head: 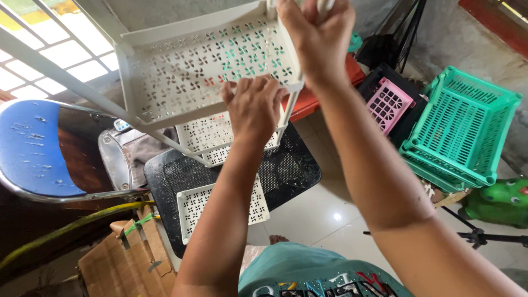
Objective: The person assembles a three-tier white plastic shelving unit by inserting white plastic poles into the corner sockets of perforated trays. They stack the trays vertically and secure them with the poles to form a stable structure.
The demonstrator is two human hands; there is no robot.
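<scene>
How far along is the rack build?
Done: top shelf sits on posts above a lower shelf. In hand: right hand grips the corner post, left hand steadies the top shelf's edge. Left: one loose shelf lies on the black table.

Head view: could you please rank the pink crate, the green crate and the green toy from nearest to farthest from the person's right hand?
From the right hand, gripping the white rack's post:
1. Pink crate, just right and below.
2. Green crate, farther right.
3. Green toy, at the lower right edge.
</scene>
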